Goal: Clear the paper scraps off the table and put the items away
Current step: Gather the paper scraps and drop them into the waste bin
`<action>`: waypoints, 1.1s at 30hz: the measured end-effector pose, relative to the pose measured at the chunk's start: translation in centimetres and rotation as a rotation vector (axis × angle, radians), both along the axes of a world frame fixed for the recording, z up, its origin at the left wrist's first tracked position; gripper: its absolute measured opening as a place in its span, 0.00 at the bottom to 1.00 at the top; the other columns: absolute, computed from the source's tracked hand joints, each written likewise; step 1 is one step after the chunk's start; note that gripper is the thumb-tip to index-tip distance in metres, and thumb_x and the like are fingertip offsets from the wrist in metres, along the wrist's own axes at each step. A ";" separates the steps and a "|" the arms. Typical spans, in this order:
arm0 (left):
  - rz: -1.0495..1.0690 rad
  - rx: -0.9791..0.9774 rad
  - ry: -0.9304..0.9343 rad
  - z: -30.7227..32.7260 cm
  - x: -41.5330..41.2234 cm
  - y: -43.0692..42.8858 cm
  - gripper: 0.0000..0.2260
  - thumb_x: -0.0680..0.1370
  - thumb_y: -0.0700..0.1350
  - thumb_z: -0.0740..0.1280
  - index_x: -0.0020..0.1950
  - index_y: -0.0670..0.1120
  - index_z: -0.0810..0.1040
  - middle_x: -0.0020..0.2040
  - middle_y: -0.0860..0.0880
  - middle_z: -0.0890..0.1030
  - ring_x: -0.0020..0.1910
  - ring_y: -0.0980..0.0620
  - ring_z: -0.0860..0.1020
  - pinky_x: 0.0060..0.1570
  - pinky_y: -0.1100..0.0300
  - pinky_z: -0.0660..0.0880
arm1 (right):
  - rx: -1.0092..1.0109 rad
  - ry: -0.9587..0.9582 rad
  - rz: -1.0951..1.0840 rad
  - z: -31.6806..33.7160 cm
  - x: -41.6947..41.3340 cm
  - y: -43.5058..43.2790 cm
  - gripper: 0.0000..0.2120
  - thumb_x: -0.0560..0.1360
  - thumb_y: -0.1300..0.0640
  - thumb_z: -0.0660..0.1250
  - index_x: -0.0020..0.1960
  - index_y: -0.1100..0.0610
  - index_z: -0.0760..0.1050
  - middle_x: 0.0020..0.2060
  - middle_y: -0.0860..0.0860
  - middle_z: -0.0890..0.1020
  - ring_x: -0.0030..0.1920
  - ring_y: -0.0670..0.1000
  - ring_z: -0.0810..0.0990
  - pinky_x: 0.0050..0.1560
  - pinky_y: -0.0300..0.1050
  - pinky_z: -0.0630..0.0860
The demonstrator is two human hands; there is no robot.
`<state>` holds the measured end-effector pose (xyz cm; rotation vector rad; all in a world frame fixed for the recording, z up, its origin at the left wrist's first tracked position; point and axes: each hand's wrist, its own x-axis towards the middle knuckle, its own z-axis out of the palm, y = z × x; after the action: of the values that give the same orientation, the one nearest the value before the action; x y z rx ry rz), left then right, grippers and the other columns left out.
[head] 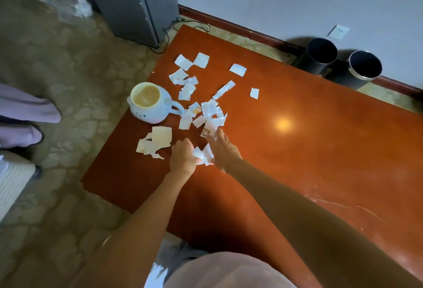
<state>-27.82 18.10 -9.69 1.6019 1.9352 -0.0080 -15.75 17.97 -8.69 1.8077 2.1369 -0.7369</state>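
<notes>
Several white paper scraps lie scattered over the left half of the red-brown table, with a larger cream pile near its left edge. My left hand holds a small bunch of scraps against its palm with curled fingers. My right hand is close beside it, its fingers stretched forward onto a scrap with a printed patch. A white mug holding a milky drink stands at the table's left edge, its handle touching the scraps.
Two black round bins stand on the floor by the wall behind the table. A grey cabinet with a cable is at the far left corner. Another person's legs are at the left.
</notes>
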 end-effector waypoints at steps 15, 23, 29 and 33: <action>0.135 -0.051 -0.223 1.1 -1.1 0.2 0.17 0.73 0.40 0.71 0.59 0.40 0.71 0.58 0.41 0.77 0.54 0.46 0.77 0.45 0.62 0.74 | -0.060 0.263 -0.235 1.1 1.5 -0.3 0.05 0.78 0.64 0.58 0.51 0.60 0.72 0.45 0.59 0.79 0.46 0.57 0.78 0.42 0.47 0.72; -0.023 -0.106 -0.161 1.2 -1.1 -0.6 0.25 0.74 0.37 0.70 0.67 0.43 0.64 0.64 0.40 0.73 0.63 0.44 0.74 0.59 0.57 0.75 | -0.160 0.297 -0.177 0.4 0.6 -1.4 0.16 0.76 0.62 0.64 0.64 0.59 0.68 0.54 0.58 0.78 0.55 0.58 0.79 0.51 0.48 0.77; -0.012 -0.031 -0.128 0.8 -0.2 -0.9 0.18 0.74 0.40 0.70 0.62 0.40 0.71 0.61 0.41 0.76 0.60 0.45 0.77 0.56 0.58 0.76 | -0.149 0.291 -0.227 0.2 1.0 -1.6 0.08 0.73 0.60 0.70 0.49 0.62 0.75 0.53 0.55 0.71 0.47 0.56 0.75 0.45 0.44 0.74; -0.004 0.015 -0.099 0.9 -0.1 -0.6 0.17 0.75 0.41 0.68 0.63 0.40 0.72 0.61 0.41 0.72 0.61 0.44 0.75 0.55 0.59 0.77 | -0.125 0.306 -0.257 0.3 1.4 -1.4 0.05 0.73 0.61 0.69 0.45 0.60 0.73 0.48 0.53 0.72 0.44 0.54 0.74 0.42 0.42 0.72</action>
<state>-27.95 17.55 -8.77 1.5858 1.8600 0.0831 -14.39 16.62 -8.44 2.0334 1.9939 -1.2521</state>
